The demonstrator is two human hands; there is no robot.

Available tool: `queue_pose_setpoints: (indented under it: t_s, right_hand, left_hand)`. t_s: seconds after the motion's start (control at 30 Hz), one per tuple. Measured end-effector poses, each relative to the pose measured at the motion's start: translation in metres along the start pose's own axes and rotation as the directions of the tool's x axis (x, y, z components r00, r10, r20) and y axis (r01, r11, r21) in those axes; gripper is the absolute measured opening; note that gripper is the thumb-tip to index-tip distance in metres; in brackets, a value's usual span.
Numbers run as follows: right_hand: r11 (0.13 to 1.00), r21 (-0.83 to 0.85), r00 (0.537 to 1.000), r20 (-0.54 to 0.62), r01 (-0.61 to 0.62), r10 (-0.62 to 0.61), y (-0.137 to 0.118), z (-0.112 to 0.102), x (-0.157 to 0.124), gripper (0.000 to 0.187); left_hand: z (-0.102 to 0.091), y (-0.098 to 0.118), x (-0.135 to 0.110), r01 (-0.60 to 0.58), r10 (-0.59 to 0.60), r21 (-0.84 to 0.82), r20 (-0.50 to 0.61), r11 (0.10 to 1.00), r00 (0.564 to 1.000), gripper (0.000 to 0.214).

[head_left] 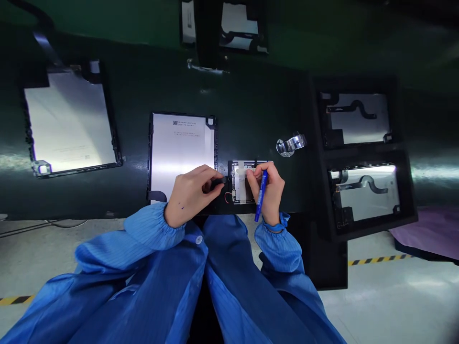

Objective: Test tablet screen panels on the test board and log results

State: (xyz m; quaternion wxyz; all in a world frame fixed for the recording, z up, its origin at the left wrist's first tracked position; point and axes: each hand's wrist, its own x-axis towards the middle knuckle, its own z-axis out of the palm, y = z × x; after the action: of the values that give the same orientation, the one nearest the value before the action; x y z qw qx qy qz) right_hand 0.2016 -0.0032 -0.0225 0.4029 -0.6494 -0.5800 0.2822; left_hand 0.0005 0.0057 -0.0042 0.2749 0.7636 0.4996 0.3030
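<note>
My left hand (pixel 193 193) pinches a dark flat cable (pixel 225 180) at the left edge of a small circuit board assembly (pixel 236 184). A pale strip of tape (pixel 242 191) runs down across this board, and a thin red wire loops out at its lower left. Over the board's right part, my right hand (pixel 270 191) is closed round a blue marker pen (pixel 262 193), which slants down towards me. Its thumb and fingertips meet above the board; whether they pinch something else is hidden. Left of the board lies a display panel (pixel 182 148) with a silvery back, partly under my left hand.
Another silvery panel (pixel 71 122) lies at the far left with a ribbon cable. A shiny metal ring-shaped piece (pixel 291 144) sits right of the board. Two black trays (pixel 322 191) at the right hold panels. At the back, a panel (pixel 240 24) lies partly behind a dark post.
</note>
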Motion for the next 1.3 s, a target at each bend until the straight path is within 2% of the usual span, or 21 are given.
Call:
queue_pose_setpoints:
  t_s: [0.23, 0.67, 1.3]
  right_hand:
    - [0.999, -0.036, 0.999, 0.035, 0.028, -0.027, 0.0012, -0.0012, 0.0003, 0.018]
    - [0.998, -0.036, 0.998, 0.038, 0.051, -0.049, 0.0023, 0.0002, -0.0003, 0.016]
    - [0.997, -0.057, 0.997, 0.046, 0.061, -0.058, 0.0019, -0.0007, -0.0007, 0.021]
  left_hand:
    - [0.0021, -0.0059, 0.0000, -0.006, 0.005, 0.005, 0.058, 1.000, 0.998, 0.006]
    - [0.0035, -0.0042, 0.0007, 0.035, -0.033, -0.062, 0.039, 0.997, 0.999, 0.007]
    - [0.0012, -0.0066, 0.0005, 0.075, -0.074, -0.002, 0.108, 0.997, 0.991, 0.008]
